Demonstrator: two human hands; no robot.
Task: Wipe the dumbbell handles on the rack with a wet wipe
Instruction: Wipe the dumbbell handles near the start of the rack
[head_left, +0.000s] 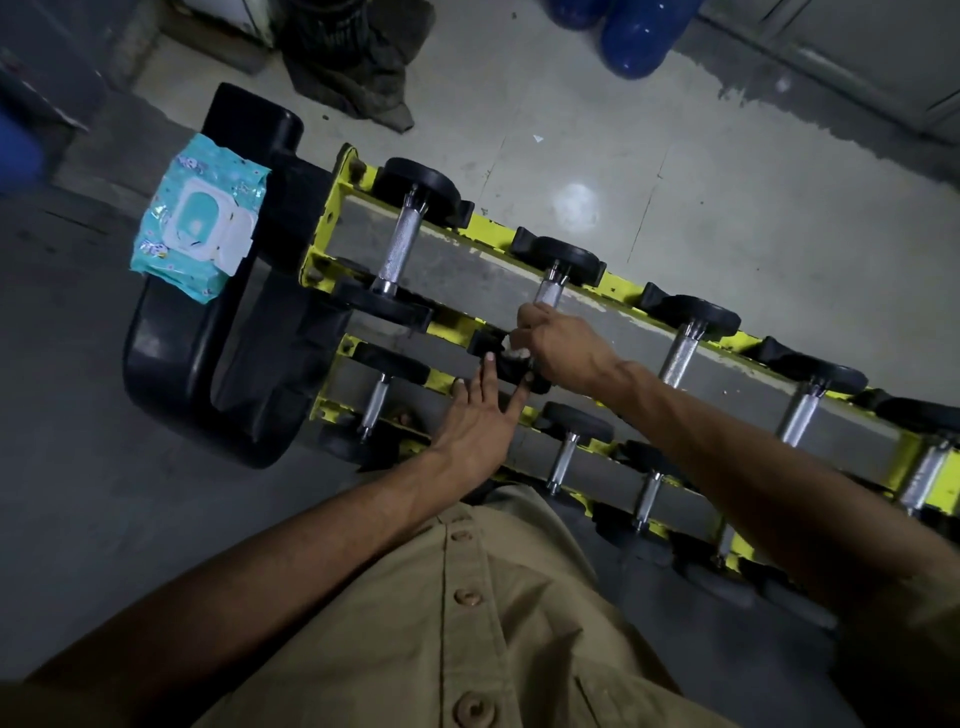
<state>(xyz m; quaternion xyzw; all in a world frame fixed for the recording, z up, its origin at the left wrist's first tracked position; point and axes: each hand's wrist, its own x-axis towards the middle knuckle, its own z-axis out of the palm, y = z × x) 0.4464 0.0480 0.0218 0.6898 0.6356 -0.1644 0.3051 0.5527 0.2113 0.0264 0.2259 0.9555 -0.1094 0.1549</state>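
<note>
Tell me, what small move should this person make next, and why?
Probably slide the right hand, curled round the wet wipe on the second top-row handle, up toward the far weight: bare metal shows there. The left hand braces the near weight with straight fingers.

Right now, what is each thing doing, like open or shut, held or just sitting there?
Right hand: curled round the handle of the second top-row dumbbell.
Wet wipe: bunched in the right hand, against that handle.
Left hand: fingers straight, touching that dumbbell's near black end.
Wipes pack: lid flipped open, lying on the black bench.
Other dumbbells: resting on the yellow rack, untouched.
</note>
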